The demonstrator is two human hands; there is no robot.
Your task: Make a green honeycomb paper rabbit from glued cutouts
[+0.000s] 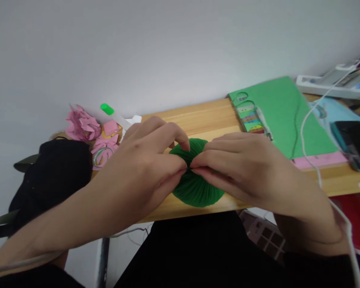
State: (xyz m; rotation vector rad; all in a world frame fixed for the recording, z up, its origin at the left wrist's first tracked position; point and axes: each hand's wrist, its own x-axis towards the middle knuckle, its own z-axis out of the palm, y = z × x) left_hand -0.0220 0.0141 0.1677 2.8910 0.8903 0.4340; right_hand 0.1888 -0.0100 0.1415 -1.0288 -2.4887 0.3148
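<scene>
Green pleated round (202, 197) sits on the bench (204, 117) under the left hand (146, 154) and right hand (242, 168). Each pinches its fingers together at the gathered middle, on what I can't tell. Working that centre seems underway; next calls for steady, light tension.

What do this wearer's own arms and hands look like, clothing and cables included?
The left hand and right hand are bare, with no gloves, rings or watch visible. Black sleeves show at the bottom edge, leaving much of the forearms uncovered. A pale cord crosses the left forearm; a white cable runs by the right.
</scene>
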